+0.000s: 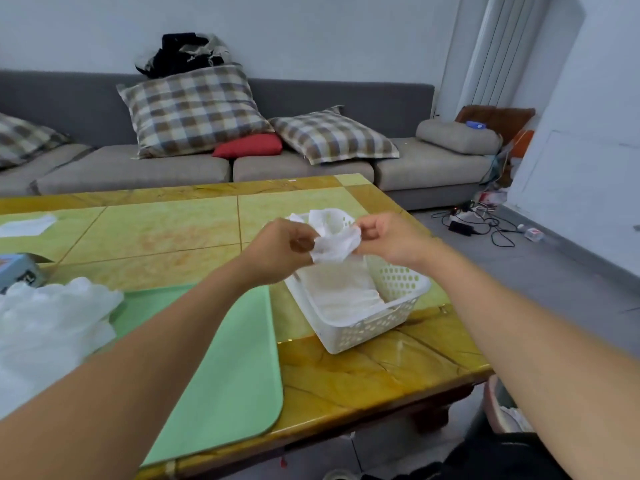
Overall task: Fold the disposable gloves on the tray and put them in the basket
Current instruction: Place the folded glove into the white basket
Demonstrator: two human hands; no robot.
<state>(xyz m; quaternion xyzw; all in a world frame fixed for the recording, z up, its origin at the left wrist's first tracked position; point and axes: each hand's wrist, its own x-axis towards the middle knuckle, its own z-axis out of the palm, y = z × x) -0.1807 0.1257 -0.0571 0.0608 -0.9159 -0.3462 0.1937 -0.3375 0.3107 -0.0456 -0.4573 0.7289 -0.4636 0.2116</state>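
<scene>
Two hands are held up over a white basket (398,308) with holes in its sides. The left hand (280,251) and the right hand (391,240) each pinch one side of a crumpled thin white glove (334,245), which hangs between them in the air. Under the hands, inside the basket, lie folded gloves (341,289) in a flat pile. To the left of the hands and closer to the person is a green tray (221,368). A heap of loose gloves (48,323) sits on its far left part. All of this rests on a shiny yellow and green surface (166,230). Past the hands stands a grey sofa (131,168) with checked pillows (194,109).
</scene>
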